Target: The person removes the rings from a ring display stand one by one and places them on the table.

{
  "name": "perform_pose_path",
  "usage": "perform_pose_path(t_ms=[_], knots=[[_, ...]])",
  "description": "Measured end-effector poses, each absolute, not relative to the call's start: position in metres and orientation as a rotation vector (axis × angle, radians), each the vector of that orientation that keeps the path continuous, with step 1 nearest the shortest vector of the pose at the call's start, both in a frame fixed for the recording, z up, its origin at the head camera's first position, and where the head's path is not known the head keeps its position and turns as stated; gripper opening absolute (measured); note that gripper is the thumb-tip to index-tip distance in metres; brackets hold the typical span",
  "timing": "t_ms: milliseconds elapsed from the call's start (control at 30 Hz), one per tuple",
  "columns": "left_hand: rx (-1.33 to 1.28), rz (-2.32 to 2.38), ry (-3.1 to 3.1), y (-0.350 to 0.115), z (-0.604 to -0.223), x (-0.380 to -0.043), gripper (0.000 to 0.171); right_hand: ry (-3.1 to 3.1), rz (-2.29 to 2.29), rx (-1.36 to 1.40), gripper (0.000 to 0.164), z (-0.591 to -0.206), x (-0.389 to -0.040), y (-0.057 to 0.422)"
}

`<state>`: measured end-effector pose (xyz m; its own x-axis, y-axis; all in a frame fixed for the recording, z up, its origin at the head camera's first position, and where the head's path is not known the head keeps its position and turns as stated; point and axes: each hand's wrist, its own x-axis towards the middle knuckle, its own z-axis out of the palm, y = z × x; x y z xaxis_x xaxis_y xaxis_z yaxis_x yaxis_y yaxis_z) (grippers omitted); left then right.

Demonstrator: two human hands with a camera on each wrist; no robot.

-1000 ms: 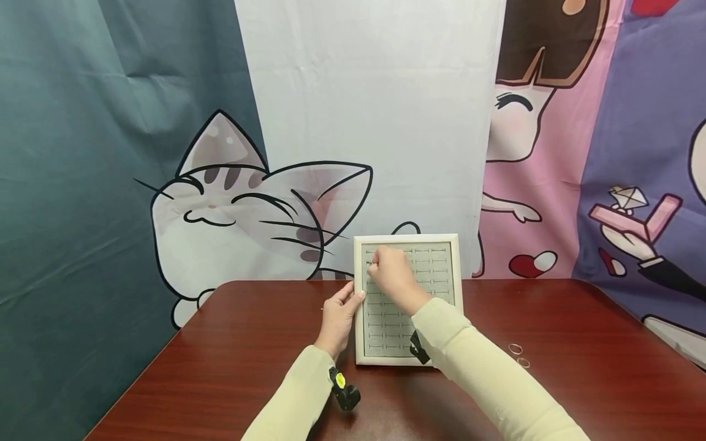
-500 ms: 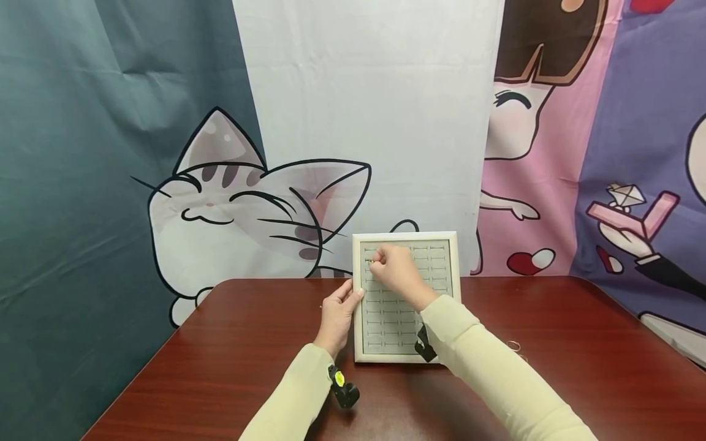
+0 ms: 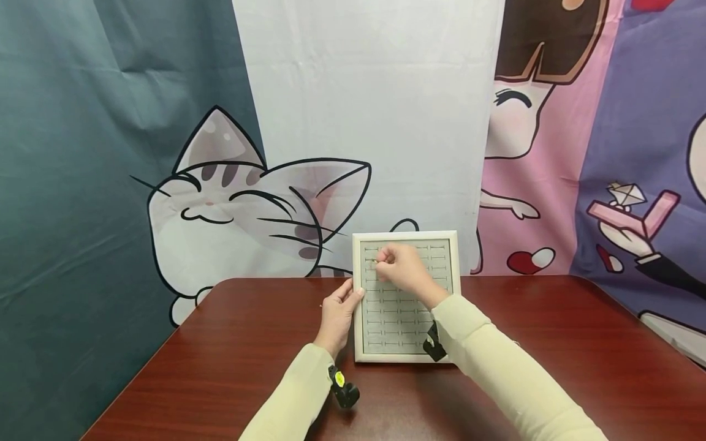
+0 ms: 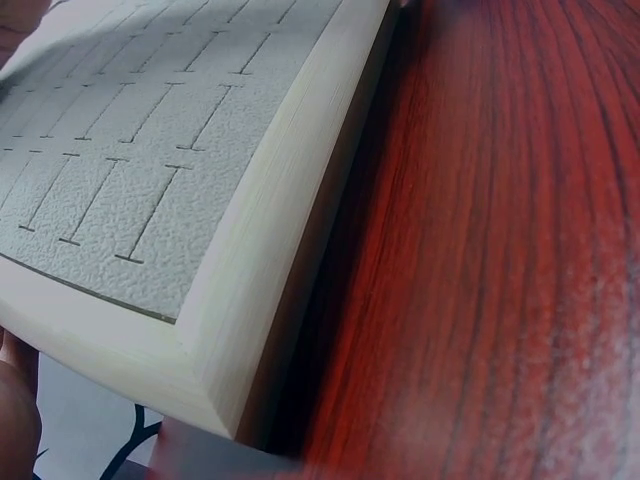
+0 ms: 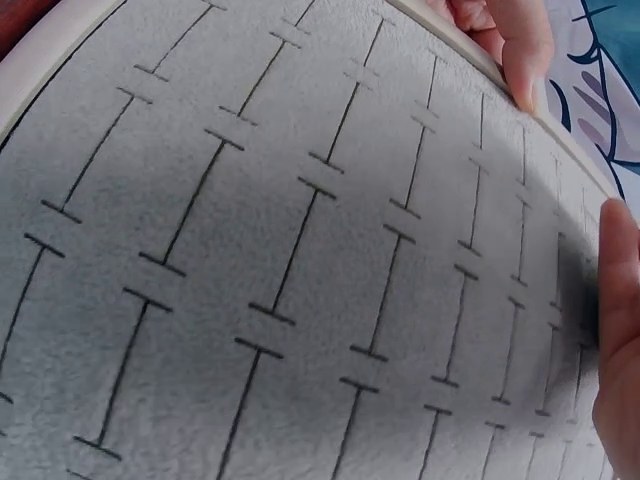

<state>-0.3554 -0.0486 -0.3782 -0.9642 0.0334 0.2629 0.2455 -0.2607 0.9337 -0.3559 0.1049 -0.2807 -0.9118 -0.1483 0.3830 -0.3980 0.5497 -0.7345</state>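
A ring display tray [image 3: 390,312] with a pale frame and grey slotted padding stands tilted up on the table. My left hand [image 3: 335,317] grips its left side, the thumb on the front of the frame and the fingers reaching behind. In the right wrist view this left hand [image 5: 512,45] appears at the frame's edge. My right hand [image 3: 405,269] is in front of the upper left slots. Its thumb and index finger pinch a small gold-coloured ring [image 3: 376,261], mostly covered by the fingertips. Rows of slots [image 5: 285,250] show bare in the right wrist view.
The reddish-brown wooden table [image 3: 248,343] extends around the tray. A sliver of a ring [image 3: 516,343] peeks out beside my right sleeve. A printed cartoon curtain [image 3: 364,110] hangs behind the table. Each wrist carries a small black camera [image 3: 346,392].
My right hand has shifted slightly right and back from the upper left slots, the small ring at its fingertips. The right sleeve now covers most of the rings on the table. The left hand stays put.
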Motion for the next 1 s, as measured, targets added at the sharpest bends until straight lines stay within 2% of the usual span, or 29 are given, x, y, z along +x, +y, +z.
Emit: perform_pose_path(t_ms=[367, 533, 867, 1000], knots=[[-0.338, -2.378, -1.816, -0.049, -0.379, -0.354, 0.048, -2.401, 1.523, 0.463, 0.002, -0.286, -0.353, 0.123], [-0.331, -2.386, -1.814, -0.049, -0.38, -0.354, 0.047, -2.365, 1.558, 0.485, 0.001, -0.29, -0.35, 0.134], [-0.335, -2.382, -1.815, -0.048, -0.379, -0.354, 0.046, -2.313, 1.621, 0.442, 0.007, -0.292, -0.343, 0.157], [-0.341, -2.379, -1.814, -0.048, -0.378, -0.354, 0.046, -2.311, 1.636, 0.458, 0.004, -0.293, -0.339, 0.167]])
